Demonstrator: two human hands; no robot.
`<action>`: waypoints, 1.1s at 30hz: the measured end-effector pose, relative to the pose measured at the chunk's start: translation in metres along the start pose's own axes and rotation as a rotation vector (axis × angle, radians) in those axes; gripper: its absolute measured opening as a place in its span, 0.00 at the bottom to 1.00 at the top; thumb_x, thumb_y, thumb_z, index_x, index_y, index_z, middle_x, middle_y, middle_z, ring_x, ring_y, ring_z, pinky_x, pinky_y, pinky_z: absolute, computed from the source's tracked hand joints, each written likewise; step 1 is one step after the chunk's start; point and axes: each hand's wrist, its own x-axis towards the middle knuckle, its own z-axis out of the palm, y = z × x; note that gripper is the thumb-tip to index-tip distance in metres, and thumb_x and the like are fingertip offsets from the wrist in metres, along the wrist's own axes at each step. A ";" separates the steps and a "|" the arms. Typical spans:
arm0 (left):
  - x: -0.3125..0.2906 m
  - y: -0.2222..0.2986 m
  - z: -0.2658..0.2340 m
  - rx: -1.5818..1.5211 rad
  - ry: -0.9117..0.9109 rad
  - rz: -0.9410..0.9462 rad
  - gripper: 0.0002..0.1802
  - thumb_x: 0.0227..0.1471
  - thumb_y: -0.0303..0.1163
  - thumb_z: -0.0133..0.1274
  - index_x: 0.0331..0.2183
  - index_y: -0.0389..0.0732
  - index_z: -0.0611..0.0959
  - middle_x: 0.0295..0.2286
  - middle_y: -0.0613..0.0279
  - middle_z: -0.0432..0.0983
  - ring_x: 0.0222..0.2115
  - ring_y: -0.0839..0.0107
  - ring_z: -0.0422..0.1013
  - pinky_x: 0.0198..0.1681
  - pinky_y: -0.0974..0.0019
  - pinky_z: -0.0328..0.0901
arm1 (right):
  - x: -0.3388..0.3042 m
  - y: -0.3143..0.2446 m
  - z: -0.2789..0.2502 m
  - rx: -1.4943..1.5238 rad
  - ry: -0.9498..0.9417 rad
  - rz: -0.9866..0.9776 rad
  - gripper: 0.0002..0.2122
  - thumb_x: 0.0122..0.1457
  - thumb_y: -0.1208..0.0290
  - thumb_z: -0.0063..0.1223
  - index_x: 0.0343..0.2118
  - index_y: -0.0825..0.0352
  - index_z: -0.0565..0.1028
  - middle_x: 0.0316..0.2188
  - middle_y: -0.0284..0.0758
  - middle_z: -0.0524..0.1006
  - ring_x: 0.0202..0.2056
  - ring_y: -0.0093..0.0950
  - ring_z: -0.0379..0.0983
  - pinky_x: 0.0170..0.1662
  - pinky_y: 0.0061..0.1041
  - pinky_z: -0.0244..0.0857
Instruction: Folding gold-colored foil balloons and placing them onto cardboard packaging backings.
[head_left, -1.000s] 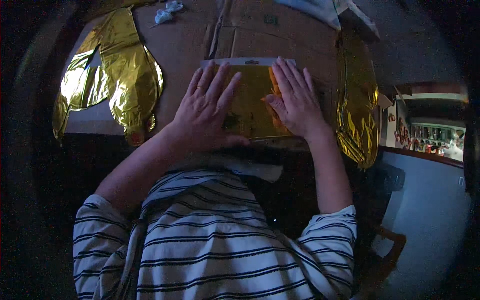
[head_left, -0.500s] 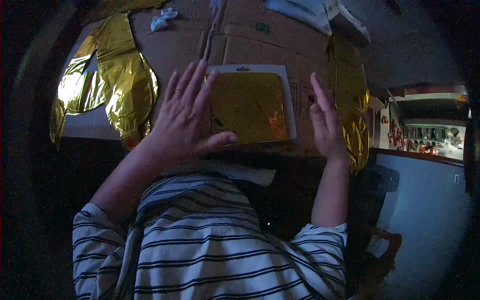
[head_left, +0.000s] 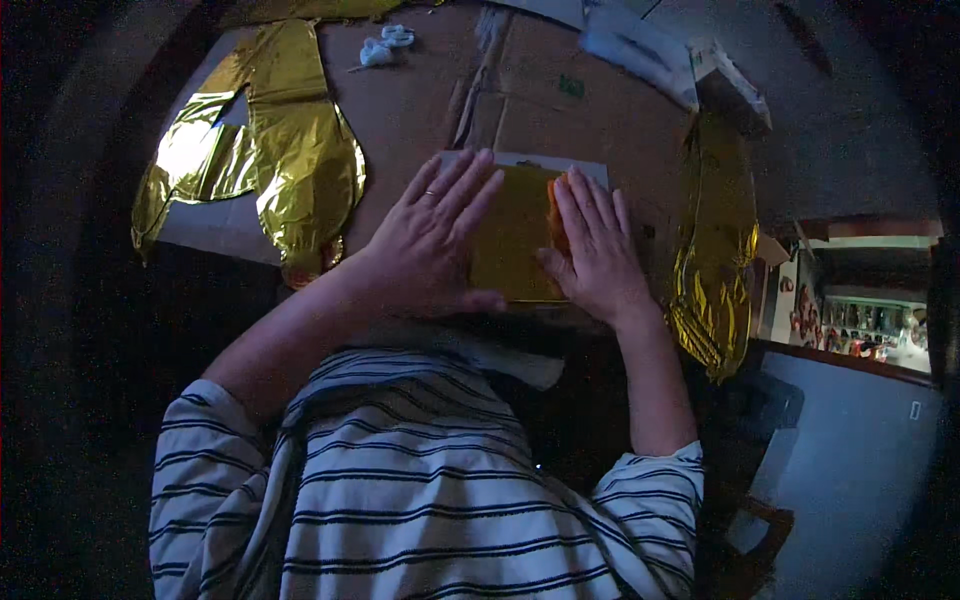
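Between my hands lies a flat gold foil sheet (head_left: 518, 235) on a white backing card (head_left: 590, 171) with a hanger slot at its top edge. My left hand (head_left: 430, 235) rests over the left side of the sheet, fingers stretched out, thumb toward its lower edge. My right hand (head_left: 597, 245) lies flat over the right side, its fingers extended, its thumb on the foil. An orange reflection shows beside its fingers. Both hands hide the side edges of the sheet. Neither one grips anything.
Brown cardboard (head_left: 420, 110) covers the work surface. A deflated gold foil balloon (head_left: 300, 150) lies at the left, and crinkled gold foil (head_left: 718, 250) hangs over the near edge at the right. A small white crumpled thing (head_left: 385, 48) lies far left. A white box (head_left: 730, 85) stands far right.
My right hand has come left and down onto the gold sheet, turning from edge-on to flat. My left hand still lies on the left side. The whole view has shifted slightly.
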 end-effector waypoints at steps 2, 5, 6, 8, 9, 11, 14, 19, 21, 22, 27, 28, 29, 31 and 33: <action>0.001 -0.003 0.009 0.017 -0.004 0.007 0.61 0.37 0.69 0.50 0.57 0.29 0.53 0.58 0.37 0.45 0.61 0.47 0.43 0.62 0.49 0.36 | 0.001 0.000 0.000 -0.027 -0.004 -0.003 0.36 0.58 0.43 0.36 0.62 0.63 0.47 0.64 0.42 0.45 0.64 0.40 0.40 0.64 0.46 0.30; -0.004 -0.007 0.019 0.115 -0.009 -0.003 0.61 0.37 0.69 0.49 0.57 0.28 0.54 0.58 0.37 0.46 0.60 0.47 0.44 0.62 0.49 0.37 | -0.001 0.001 0.003 0.003 -0.015 0.022 0.37 0.58 0.41 0.33 0.63 0.62 0.46 0.64 0.43 0.44 0.64 0.41 0.39 0.64 0.46 0.29; -0.003 -0.006 0.018 0.106 -0.016 -0.004 0.61 0.37 0.69 0.49 0.56 0.27 0.54 0.58 0.37 0.46 0.60 0.47 0.44 0.62 0.49 0.37 | -0.001 0.001 0.004 0.002 -0.007 0.017 0.37 0.58 0.41 0.33 0.63 0.62 0.46 0.64 0.43 0.44 0.64 0.41 0.39 0.64 0.46 0.29; -0.002 -0.005 0.014 0.086 -0.030 -0.006 0.61 0.37 0.70 0.48 0.56 0.27 0.54 0.58 0.36 0.47 0.60 0.47 0.44 0.62 0.49 0.38 | -0.003 0.002 0.007 0.000 0.010 0.006 0.37 0.58 0.41 0.34 0.63 0.62 0.46 0.64 0.43 0.43 0.64 0.41 0.39 0.64 0.47 0.28; -0.002 -0.005 0.013 0.089 -0.028 -0.001 0.62 0.37 0.70 0.48 0.56 0.26 0.55 0.58 0.36 0.47 0.60 0.47 0.44 0.62 0.49 0.38 | -0.003 0.002 0.007 -0.007 0.007 0.005 0.37 0.58 0.41 0.33 0.63 0.62 0.46 0.64 0.44 0.43 0.64 0.41 0.39 0.64 0.47 0.28; -0.003 -0.006 0.013 0.094 -0.027 0.011 0.62 0.36 0.71 0.48 0.56 0.26 0.55 0.57 0.36 0.47 0.60 0.47 0.45 0.62 0.49 0.38 | -0.003 0.002 0.008 -0.021 0.001 0.004 0.37 0.58 0.41 0.33 0.63 0.62 0.46 0.64 0.44 0.43 0.64 0.42 0.39 0.63 0.47 0.29; -0.002 -0.005 0.014 0.112 -0.057 -0.003 0.63 0.36 0.72 0.47 0.56 0.25 0.55 0.57 0.36 0.48 0.60 0.48 0.45 0.62 0.50 0.38 | -0.004 0.002 0.009 -0.042 0.002 0.006 0.37 0.58 0.41 0.33 0.63 0.62 0.46 0.64 0.44 0.44 0.64 0.42 0.40 0.63 0.47 0.29; -0.002 -0.004 0.013 0.122 -0.093 -0.024 0.65 0.35 0.74 0.45 0.56 0.25 0.54 0.58 0.36 0.46 0.61 0.48 0.43 0.62 0.51 0.36 | -0.003 0.002 0.008 -0.025 0.013 0.009 0.37 0.57 0.40 0.33 0.63 0.63 0.46 0.63 0.46 0.44 0.64 0.43 0.40 0.63 0.48 0.30; -0.003 -0.005 0.014 0.123 -0.103 -0.030 0.65 0.35 0.75 0.44 0.56 0.25 0.54 0.58 0.36 0.45 0.61 0.49 0.42 0.63 0.51 0.35 | -0.002 0.001 0.008 -0.042 0.008 0.013 0.38 0.57 0.40 0.33 0.63 0.63 0.46 0.63 0.47 0.44 0.64 0.44 0.39 0.63 0.49 0.30; -0.003 -0.005 0.014 0.120 -0.108 -0.032 0.66 0.35 0.75 0.44 0.56 0.25 0.53 0.58 0.36 0.44 0.61 0.49 0.42 0.63 0.51 0.35 | -0.002 0.000 0.007 -0.050 0.008 0.012 0.38 0.57 0.40 0.33 0.63 0.63 0.46 0.63 0.47 0.44 0.64 0.44 0.39 0.63 0.49 0.30; -0.006 -0.010 0.020 0.122 -0.074 -0.021 0.67 0.34 0.74 0.47 0.57 0.26 0.49 0.58 0.36 0.43 0.61 0.49 0.41 0.63 0.51 0.35 | -0.002 0.000 0.008 -0.012 0.015 0.016 0.37 0.58 0.40 0.31 0.63 0.61 0.44 0.64 0.46 0.42 0.64 0.44 0.38 0.63 0.48 0.29; -0.006 -0.009 0.017 0.103 -0.050 -0.010 0.68 0.33 0.74 0.48 0.58 0.26 0.48 0.58 0.36 0.43 0.61 0.49 0.41 0.63 0.51 0.35 | -0.002 0.001 0.006 -0.005 0.015 0.016 0.37 0.58 0.40 0.31 0.63 0.60 0.44 0.64 0.46 0.41 0.64 0.44 0.38 0.63 0.48 0.29; -0.007 -0.008 0.015 0.083 -0.027 0.001 0.69 0.32 0.74 0.49 0.58 0.27 0.47 0.58 0.36 0.43 0.61 0.49 0.40 0.63 0.50 0.35 | -0.002 0.001 0.005 0.002 0.015 0.015 0.37 0.58 0.40 0.30 0.63 0.60 0.43 0.64 0.45 0.41 0.64 0.44 0.38 0.63 0.47 0.29; -0.008 -0.008 0.014 0.017 0.002 -0.014 0.71 0.30 0.73 0.51 0.58 0.27 0.45 0.58 0.36 0.42 0.61 0.48 0.40 0.63 0.50 0.36 | -0.002 0.000 0.003 -0.002 -0.018 0.019 0.36 0.58 0.40 0.29 0.63 0.59 0.43 0.64 0.44 0.40 0.64 0.43 0.37 0.64 0.47 0.28; -0.008 -0.012 0.011 -0.105 0.033 -0.021 0.72 0.29 0.72 0.54 0.59 0.29 0.42 0.59 0.36 0.41 0.61 0.49 0.40 0.63 0.50 0.36 | -0.002 0.000 0.001 -0.005 -0.051 0.024 0.35 0.59 0.41 0.28 0.64 0.59 0.43 0.64 0.44 0.40 0.64 0.43 0.36 0.64 0.46 0.27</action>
